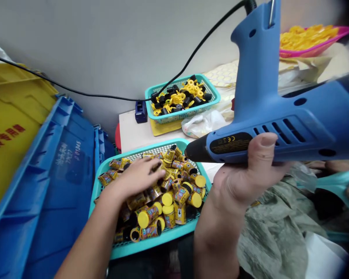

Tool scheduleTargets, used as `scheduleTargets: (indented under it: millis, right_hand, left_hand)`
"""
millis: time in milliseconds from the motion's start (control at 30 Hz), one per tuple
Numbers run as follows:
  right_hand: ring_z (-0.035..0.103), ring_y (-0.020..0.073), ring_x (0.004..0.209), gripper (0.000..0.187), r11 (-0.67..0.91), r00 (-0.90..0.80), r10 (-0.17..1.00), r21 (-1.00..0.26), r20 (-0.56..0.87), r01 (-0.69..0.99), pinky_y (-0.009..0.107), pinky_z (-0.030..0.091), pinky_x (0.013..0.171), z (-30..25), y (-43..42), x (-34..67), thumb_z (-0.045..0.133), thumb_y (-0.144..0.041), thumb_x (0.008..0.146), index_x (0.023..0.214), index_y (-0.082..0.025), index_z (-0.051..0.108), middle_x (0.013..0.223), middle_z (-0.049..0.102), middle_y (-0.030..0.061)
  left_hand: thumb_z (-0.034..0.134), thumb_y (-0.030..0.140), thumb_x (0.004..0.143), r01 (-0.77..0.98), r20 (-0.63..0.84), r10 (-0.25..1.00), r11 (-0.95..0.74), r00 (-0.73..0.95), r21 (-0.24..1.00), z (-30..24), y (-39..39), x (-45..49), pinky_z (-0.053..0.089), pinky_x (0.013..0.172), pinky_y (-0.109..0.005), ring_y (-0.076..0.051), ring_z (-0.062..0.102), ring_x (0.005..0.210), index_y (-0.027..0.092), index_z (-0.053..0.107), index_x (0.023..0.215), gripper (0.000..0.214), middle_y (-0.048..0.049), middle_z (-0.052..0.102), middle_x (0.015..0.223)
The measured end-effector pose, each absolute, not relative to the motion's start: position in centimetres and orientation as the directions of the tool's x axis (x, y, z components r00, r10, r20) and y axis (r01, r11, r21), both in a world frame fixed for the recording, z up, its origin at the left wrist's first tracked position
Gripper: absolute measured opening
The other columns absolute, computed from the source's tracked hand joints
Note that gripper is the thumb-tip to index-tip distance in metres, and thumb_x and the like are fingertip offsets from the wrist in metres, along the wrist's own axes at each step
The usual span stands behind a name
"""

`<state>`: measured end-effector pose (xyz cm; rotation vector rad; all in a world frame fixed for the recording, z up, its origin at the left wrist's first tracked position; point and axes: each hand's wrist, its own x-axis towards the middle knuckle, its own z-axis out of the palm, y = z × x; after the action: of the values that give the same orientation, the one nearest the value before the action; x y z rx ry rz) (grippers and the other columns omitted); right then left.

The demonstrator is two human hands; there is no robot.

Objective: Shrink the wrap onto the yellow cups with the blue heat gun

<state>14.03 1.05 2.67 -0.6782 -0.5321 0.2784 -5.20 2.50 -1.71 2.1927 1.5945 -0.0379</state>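
Observation:
My right hand [244, 176] grips a blue heat gun [256, 128] by its body, thumb pressed along the side near the vents. The gun is upside down, its handle pointing up and its black nozzle toward the left over the basket's right side. My left hand [144, 174] lies on the pile in a teal plastic basket [159, 239], fingers outstretched and partly hidden by the hand itself. The pile is made of small yellow printed containers [168, 215], some with yellow lids and some with black parts, lying in all directions.
Behind stands another teal basket [183, 115] of black and yellow plastic parts. A pink basket [308, 52] holds yellow pieces. Blue [61, 166] and yellow crates [14, 128] line the left. A black cord [104, 95] crosses from the gun. Crumpled plastic sheeting [273, 232] lies right.

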Motion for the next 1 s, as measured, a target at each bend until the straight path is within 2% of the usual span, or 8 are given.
scheduleTargets:
  millis: [100,200,300,400,500,633,800,1000]
  right_hand:
    - [0.044,0.0190,0.136,0.074,0.725,0.830,0.431,-0.684,0.354,-0.085,0.048,0.039,0.120,2.6,1.1,14.1,0.072,-0.040,0.071,0.133,-0.014,0.041,0.138,0.044,0.0041]
    - [0.045,0.0200,0.135,0.076,0.713,0.813,0.470,-0.691,0.345,-0.118,0.048,0.038,0.121,2.6,1.0,14.0,0.074,-0.046,0.069,0.131,-0.015,0.045,0.138,0.044,0.0041]
    - [0.046,0.0212,0.134,0.079,0.721,0.801,0.490,-0.677,0.343,-0.152,0.049,0.039,0.118,2.6,1.0,13.6,0.076,-0.051,0.068,0.131,-0.015,0.045,0.136,0.046,0.0050]
    - [0.047,0.0214,0.133,0.080,0.730,0.787,0.500,-0.666,0.362,-0.157,0.049,0.042,0.116,2.6,0.9,13.0,0.075,-0.053,0.069,0.133,-0.015,0.045,0.133,0.048,0.0061]
    - [0.048,0.0205,0.131,0.082,0.727,0.747,0.527,-0.670,0.406,-0.149,0.046,0.044,0.114,2.6,0.7,12.3,0.073,-0.055,0.070,0.135,-0.015,0.044,0.131,0.049,0.0061]
    - [0.051,0.0189,0.128,0.087,0.702,0.681,0.576,-0.700,0.452,-0.129,0.045,0.044,0.114,2.5,0.3,11.8,0.072,-0.057,0.072,0.142,-0.018,0.038,0.125,0.053,0.0049]
    - [0.043,0.0171,0.137,0.078,0.672,0.660,0.572,-0.740,0.488,-0.035,0.045,0.040,0.118,2.3,0.2,11.4,0.062,-0.060,0.079,0.146,-0.029,0.034,0.131,0.050,-0.0003]
    - [0.025,0.0175,0.147,0.081,0.708,0.702,0.525,-0.704,0.481,-0.047,0.037,0.042,0.122,2.5,0.3,10.9,0.068,-0.058,0.074,0.146,-0.039,0.034,0.140,0.041,-0.0095]
  left_hand:
    - [0.053,0.049,0.088,0.871,-0.252,0.873,-0.304,0.417,0.386,0.0,-0.8,-5.9,0.036,0.112,-0.053,-0.032,0.051,0.131,0.026,0.055,0.137,0.054,-0.0076,0.059,0.139]
    - [0.049,0.054,0.091,0.815,-0.199,0.885,-0.273,0.422,0.512,0.9,-1.4,-6.3,0.043,0.107,-0.046,-0.028,0.057,0.124,0.029,0.066,0.123,0.045,-0.0043,0.064,0.133]
    - [0.042,0.055,0.094,0.866,-0.104,0.953,-0.211,0.286,0.453,0.2,-0.7,-5.9,0.039,0.111,-0.049,-0.030,0.053,0.129,0.023,0.064,0.128,0.052,-0.0084,0.061,0.137]
    - [0.041,0.054,0.094,0.895,-0.224,0.921,-0.215,0.319,0.390,-1.0,-1.1,-5.2,0.029,0.117,-0.055,-0.033,0.032,0.145,0.022,0.057,0.136,0.055,-0.0084,0.050,0.149]
    - [0.041,0.055,0.094,0.869,-0.318,0.871,-0.212,0.376,0.446,-1.3,-2.8,-5.1,0.028,0.118,-0.057,-0.033,0.027,0.147,0.027,0.056,0.137,0.053,-0.0043,0.051,0.149]
    - [0.044,0.049,0.095,0.857,-0.071,0.947,-0.249,0.312,0.452,0.0,-5.7,-4.7,0.029,0.115,-0.061,-0.033,0.033,0.144,0.032,0.058,0.135,0.045,-0.0043,0.046,0.152]
    - [0.050,0.031,0.097,0.580,0.147,0.835,-0.484,0.531,0.656,1.8,-8.4,-1.8,0.053,0.092,-0.030,-0.017,0.065,0.104,0.028,0.062,0.122,0.029,-0.0010,0.071,0.114]
    - [0.058,0.025,0.093,0.389,0.124,0.785,-0.429,0.607,0.815,1.8,-8.9,-1.2,0.048,0.068,-0.021,-0.012,0.063,0.077,0.022,0.065,0.087,0.010,0.0027,0.069,0.081]
